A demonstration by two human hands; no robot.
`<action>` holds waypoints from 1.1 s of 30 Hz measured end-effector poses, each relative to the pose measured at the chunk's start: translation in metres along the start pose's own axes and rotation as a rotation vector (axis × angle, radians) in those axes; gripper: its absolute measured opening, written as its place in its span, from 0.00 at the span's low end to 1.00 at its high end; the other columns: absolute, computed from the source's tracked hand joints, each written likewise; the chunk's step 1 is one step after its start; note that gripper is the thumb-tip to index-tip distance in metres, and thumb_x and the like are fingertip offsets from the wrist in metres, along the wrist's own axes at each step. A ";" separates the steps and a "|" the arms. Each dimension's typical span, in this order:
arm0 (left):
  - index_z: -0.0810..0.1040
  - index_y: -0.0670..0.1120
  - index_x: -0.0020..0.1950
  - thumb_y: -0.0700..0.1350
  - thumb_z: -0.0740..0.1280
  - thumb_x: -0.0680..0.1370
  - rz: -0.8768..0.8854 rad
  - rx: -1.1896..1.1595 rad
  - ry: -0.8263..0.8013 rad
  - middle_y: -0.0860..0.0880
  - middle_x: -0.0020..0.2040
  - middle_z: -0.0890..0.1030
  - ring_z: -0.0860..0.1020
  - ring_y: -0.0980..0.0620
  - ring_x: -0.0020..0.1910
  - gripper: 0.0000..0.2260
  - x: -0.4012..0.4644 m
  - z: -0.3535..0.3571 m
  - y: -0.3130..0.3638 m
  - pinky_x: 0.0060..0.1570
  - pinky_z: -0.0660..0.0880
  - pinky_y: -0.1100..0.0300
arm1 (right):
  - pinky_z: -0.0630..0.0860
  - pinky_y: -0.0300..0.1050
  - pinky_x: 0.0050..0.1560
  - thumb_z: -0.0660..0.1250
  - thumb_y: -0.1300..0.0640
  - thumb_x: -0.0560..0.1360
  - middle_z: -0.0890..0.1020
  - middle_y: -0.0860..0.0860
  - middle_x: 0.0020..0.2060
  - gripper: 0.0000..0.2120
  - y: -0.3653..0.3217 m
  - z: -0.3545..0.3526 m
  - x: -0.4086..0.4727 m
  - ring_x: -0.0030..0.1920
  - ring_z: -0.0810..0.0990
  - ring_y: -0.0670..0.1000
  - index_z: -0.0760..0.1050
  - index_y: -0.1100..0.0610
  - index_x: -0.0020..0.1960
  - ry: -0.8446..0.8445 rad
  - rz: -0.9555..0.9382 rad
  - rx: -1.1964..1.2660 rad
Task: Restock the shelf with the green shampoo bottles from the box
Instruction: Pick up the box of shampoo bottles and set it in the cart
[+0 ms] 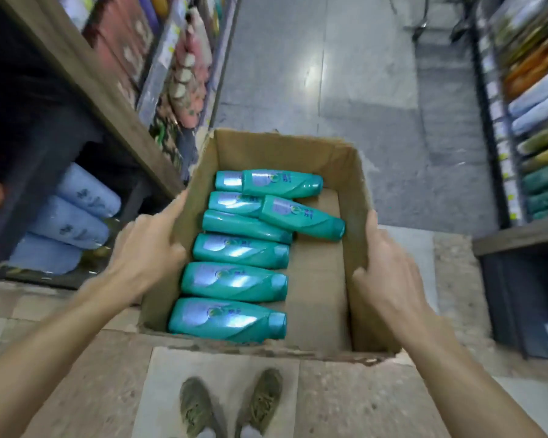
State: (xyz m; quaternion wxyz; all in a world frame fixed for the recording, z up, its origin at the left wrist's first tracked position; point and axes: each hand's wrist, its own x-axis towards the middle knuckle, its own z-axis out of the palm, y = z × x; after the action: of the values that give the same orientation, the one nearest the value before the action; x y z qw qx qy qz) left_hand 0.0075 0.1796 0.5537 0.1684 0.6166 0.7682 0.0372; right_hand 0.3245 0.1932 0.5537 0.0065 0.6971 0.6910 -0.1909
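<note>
Head view, looking down. An open brown cardboard box (326, 172) fills the centre of the frame, held above the floor between both hands. The left hand (146, 245) clasps the left wall, its fingers hooked over the rim and an index finger stretched along the edge; the right hand (389, 276) grips the right wall likewise, thumb inside and fingers outside. Holding opposite walls probably keeps the load level while it is carried. Inside lie the green plastic shampoo bottles (241, 251), all on their sides: six stacked in a column against the left wall, caps pointing right, and two more resting crosswise on top near the far end. The right half of the box floor is bare. No bottle is in either hand, so restocking appears not yet begun. At the left of the frame, a dark wooden-edged shelf (86, 77) carries pale blue bottles (76, 216) on a lower level. A second rack of mixed bottles (538, 121) lines the right edge. Below are grey and beige floor tiles (361, 90) and a pair of olive shoes (231, 403).
</note>
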 end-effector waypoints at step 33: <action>0.62 0.54 0.76 0.34 0.63 0.70 0.500 -0.109 0.257 0.45 0.67 0.77 0.74 0.45 0.66 0.36 0.538 -0.383 0.470 0.50 0.78 0.51 | 0.74 0.49 0.53 0.66 0.58 0.72 0.78 0.57 0.60 0.38 0.098 -0.577 0.469 0.59 0.76 0.59 0.52 0.51 0.77 0.440 0.175 -0.153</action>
State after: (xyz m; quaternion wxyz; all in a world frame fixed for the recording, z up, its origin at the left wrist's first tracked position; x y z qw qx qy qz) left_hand 0.2317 0.8652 0.9243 0.0883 0.7670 0.6044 0.1966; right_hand 0.5543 0.7968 0.9344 -0.0747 0.7766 0.6252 0.0195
